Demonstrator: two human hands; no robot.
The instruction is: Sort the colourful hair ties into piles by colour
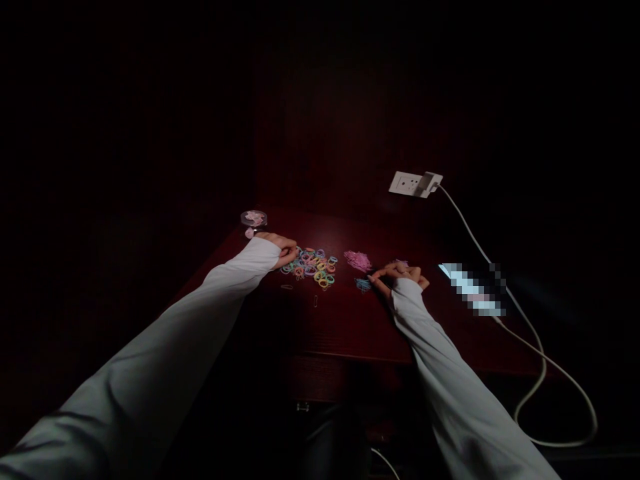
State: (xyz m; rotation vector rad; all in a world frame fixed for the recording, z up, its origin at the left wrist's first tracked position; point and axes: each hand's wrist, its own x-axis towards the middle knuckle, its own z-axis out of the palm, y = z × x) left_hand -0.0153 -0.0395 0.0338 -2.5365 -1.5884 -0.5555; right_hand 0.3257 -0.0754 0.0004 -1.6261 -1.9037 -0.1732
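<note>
Dark surroundings enclose a reddish-brown bench [320,333], lit mainly around its middle. Small multicoloured bands [323,268] lie in a loose heap at the centre of the bench. To the right of the heap lie a pink cluster [359,261] and, nearer the wearer, a blue cluster [363,285].

Hand state: the left hand [283,248] rests at the left edge of the heap, fingers curled inward; whether a band is gripped cannot be told. The right hand [400,274] is beside the blue cluster, thumb and forefinger brought near each other; any held item is too small to confirm.

Handling: the bands appear very light, soft and probably elastic, with little risk of breakage. Loops overlap and may snag or drag neighbours. Pinch one loop at its outer rim with thumb and fingertip, preferably at the edge of the heap.

Surroundings: two thin clips, a left clip [287,287] and a right clip [315,301], lie on the near side of the heap. A transparent container [254,218] stands beyond the left wrist. A lit device [470,290] and a white cable [540,363] lie to the right, outside the space between the hands. The right hand partly hides a purple cluster [401,263]. Dim light hampers separation of individual loops.
</note>
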